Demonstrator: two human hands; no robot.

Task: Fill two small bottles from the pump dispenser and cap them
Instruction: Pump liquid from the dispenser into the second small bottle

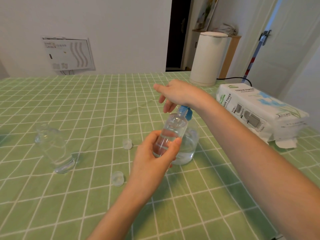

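On green checked tablecloth [86,101], left hand [152,158] gripping small bottle [173,129], right hand [178,92] slack-fingered atop pump dispenser [189,144], white wall [121,32] behind.

Two bare arms are shown from the person's own head-worn viewpoint. The left forearm [121,210], seen at bottom centre of the frame, is uncovered from the frame edge up to the wrist. The left hand [152,156], in mid-frame, is likewise bare, and a short, rounded thumbnail [178,141] can be made out on it. The right forearm [251,153], by which much of the lower right is filled, is shown unclothed along its whole visible length. The right hand [174,94], just above centre, is also seen bare; its nails cannot be made out.
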